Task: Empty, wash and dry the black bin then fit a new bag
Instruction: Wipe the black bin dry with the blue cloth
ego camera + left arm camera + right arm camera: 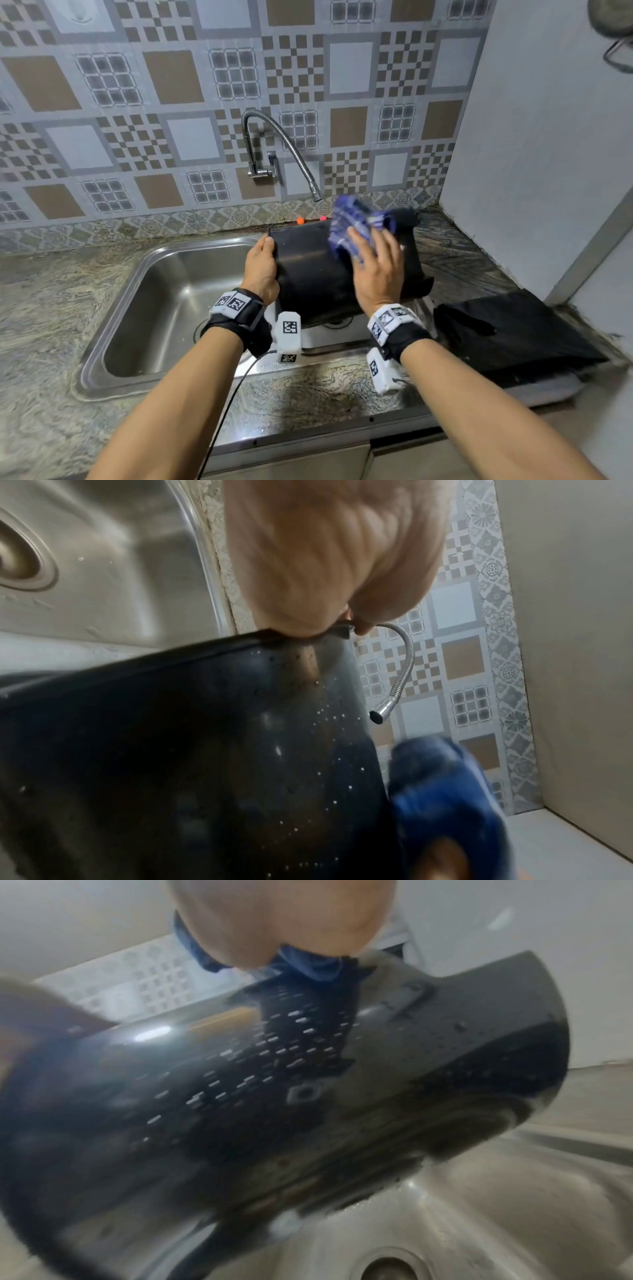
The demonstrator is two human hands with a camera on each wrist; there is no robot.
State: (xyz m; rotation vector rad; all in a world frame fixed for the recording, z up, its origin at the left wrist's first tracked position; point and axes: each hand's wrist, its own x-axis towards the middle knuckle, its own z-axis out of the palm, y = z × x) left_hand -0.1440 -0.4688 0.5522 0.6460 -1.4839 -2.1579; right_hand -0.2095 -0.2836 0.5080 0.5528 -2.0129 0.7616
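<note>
The black bin (pixel 315 274) lies on its side over the right end of the steel sink (pixel 144 301), with water drops on its shiny wall (pixel 240 750) (pixel 274 1083). My left hand (pixel 262 263) grips the bin's rim (pixel 301 639) at its left end, thumb on top. My right hand (pixel 376 270) presses a blue checked cloth (pixel 356 222) flat against the bin's upper side, fingers spread over the cloth. The cloth (pixel 441 799) also shows blurred in the left wrist view and under the palm (pixel 308 966) in the right wrist view.
A folded black bag (pixel 513 335) lies on the stone counter (pixel 44 308) right of the sink. A flexible metal tap (pixel 281 147) hangs over the bin with no water running. The sink drain (pixel 390 1267) sits below the bin. A white wall (pixel 531 154) closes the right side.
</note>
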